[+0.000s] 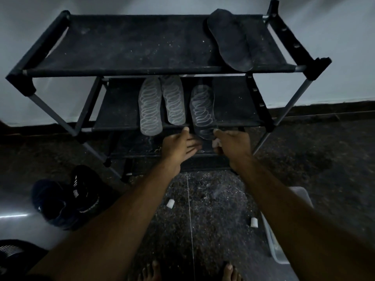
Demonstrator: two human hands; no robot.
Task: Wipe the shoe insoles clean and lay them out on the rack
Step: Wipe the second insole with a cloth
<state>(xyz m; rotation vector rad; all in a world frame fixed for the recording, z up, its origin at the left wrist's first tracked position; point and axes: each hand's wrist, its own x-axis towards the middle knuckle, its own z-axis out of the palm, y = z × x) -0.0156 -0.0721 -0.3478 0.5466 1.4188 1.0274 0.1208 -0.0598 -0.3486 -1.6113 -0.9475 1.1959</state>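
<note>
the grey swirl-patterned foam insole [203,112] is pinched at its heel by the right hand [229,145] on the black fabric rack's [129,45] middle shelf; the left hand [180,146] is held open, empty. the insole should be slid flat beside the laid pair [160,104].

**Rack: where your hands can pass**

The top shelf [132,43] lies bare on its left and middle; two dark insoles [231,39] fill its right end. On the middle shelf [233,110], three patterned insoles [151,106] crowd the centre, with bare fabric either side. The top shelf's front bar [142,71] overhangs that opening. Shoes [67,201] sit on the floor to your left, a bin [284,230] to your right.
</note>
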